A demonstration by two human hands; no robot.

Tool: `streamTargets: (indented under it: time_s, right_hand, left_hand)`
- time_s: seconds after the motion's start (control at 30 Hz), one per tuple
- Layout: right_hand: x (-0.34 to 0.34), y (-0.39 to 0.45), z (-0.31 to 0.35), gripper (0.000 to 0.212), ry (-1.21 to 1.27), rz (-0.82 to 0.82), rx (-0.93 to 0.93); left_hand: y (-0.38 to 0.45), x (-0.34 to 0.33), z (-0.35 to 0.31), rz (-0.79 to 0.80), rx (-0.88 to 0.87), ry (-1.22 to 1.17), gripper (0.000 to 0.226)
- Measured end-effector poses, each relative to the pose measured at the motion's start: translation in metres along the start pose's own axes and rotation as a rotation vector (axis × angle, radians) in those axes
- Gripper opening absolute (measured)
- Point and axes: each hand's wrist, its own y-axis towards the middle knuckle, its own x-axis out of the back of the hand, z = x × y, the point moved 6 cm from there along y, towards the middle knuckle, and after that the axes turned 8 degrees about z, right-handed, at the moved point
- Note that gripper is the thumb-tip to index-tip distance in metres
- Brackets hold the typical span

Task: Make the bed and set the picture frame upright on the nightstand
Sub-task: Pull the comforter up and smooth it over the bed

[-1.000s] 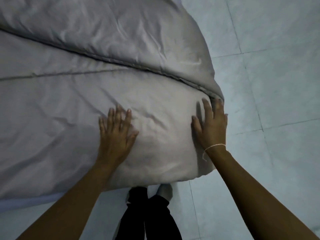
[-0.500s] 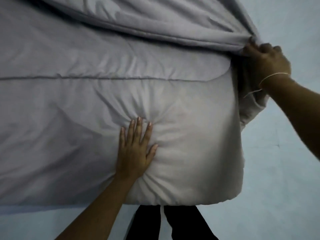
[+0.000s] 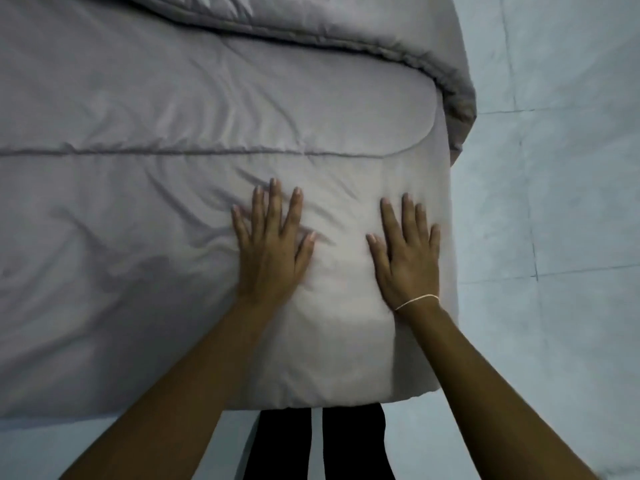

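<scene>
Right hand, which half a second earlier gripped the folded upper layer's corner, now lies flat, fingers spread, beside left hand on the grey comforter corner: smoothing underway; picture frame unseen.

Dim, cool bluish light; soft shadows in comforter folds; slight motion blur; wide-angle bending at edges.

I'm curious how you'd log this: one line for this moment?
step: smoothing duvet | left hand: flat on it | right hand: flat near corner | frame: not in view
</scene>
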Motion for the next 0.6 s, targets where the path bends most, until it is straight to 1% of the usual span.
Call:
streamTargets:
  time_s: [0.07,0.17,0.27,0.33,0.43,0.5,0.6]
  right_hand:
    - [-0.006,-0.016,-0.019,0.062,0.048,-0.045,-0.073]
    - [-0.011,-0.034,-0.046,0.064,0.152,-0.055,-0.138]
    - [-0.021,-0.060,-0.082,0.068,0.389,-0.054,-0.325]
    - [-0.030,-0.077,-0.101,0.075,0.484,-0.036,-0.443]
    - [-0.037,-0.095,-0.108,0.082,0.460,0.026,-0.504]
    - [-0.030,-0.102,-0.104,0.080,0.378,0.083,-0.520]
    - [-0.011,-0.115,-0.074,0.071,0.232,0.235,-0.457]
  left_hand:
    - [-0.005,-0.009,-0.010,0.045,-0.057,0.015,0.066]
    - [-0.030,-0.021,-0.024,0.092,-0.151,0.041,0.068]
    - [-0.063,-0.029,-0.037,0.124,-0.279,0.072,0.069]
    - [-0.082,-0.032,-0.045,0.143,-0.326,0.081,0.071]
    - [-0.098,-0.036,-0.048,0.164,-0.315,0.063,0.073]
    - [-0.101,-0.036,-0.049,0.202,-0.270,0.038,0.073]
    - [-0.104,-0.024,-0.053,0.360,-0.194,-0.029,0.070]
